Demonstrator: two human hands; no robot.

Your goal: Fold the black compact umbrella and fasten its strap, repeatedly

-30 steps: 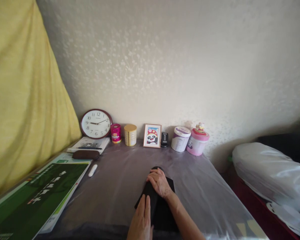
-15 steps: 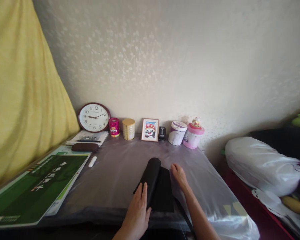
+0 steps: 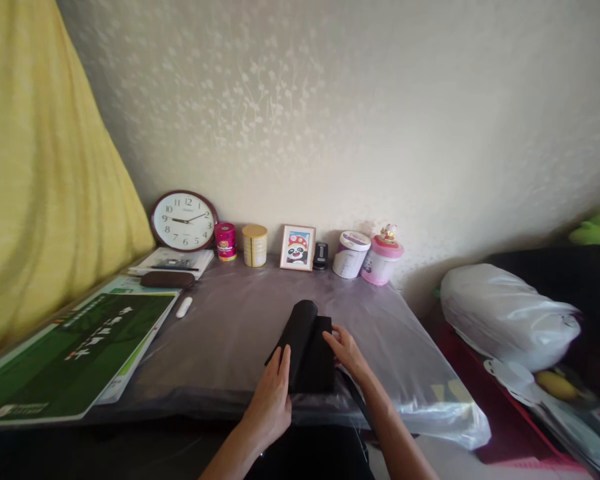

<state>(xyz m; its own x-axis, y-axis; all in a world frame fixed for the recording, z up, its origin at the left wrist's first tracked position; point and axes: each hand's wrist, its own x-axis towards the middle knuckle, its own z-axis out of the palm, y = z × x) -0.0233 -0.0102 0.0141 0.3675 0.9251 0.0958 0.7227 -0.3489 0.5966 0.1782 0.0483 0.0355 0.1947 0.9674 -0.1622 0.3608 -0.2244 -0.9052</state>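
A black roll (image 3: 300, 333) of cloth-like material lies near the front edge of the table, its flat loose flap (image 3: 319, 367) spread to the right. My left hand (image 3: 275, 390) holds the lower left side of the roll, fingers along it. At the flap's right edge, my right hand (image 3: 345, 350) grips with the thumb on top; its other fingers are partly hidden. A black strap (image 3: 356, 397) trails from beneath the flap under my right forearm.
Green books (image 3: 80, 360), a brown case (image 3: 167, 279) and a white stick-like item (image 3: 184, 307) are left. A clock (image 3: 185, 221), tins (image 3: 255, 245), a panda picture frame (image 3: 297, 248) and tubs (image 3: 351, 255) line the wall. A white bag (image 3: 505, 313) sits right.
My right hand has moved left from beside the flap onto its right edge. The left hand stays at the roll. The whole view has shifted slightly.
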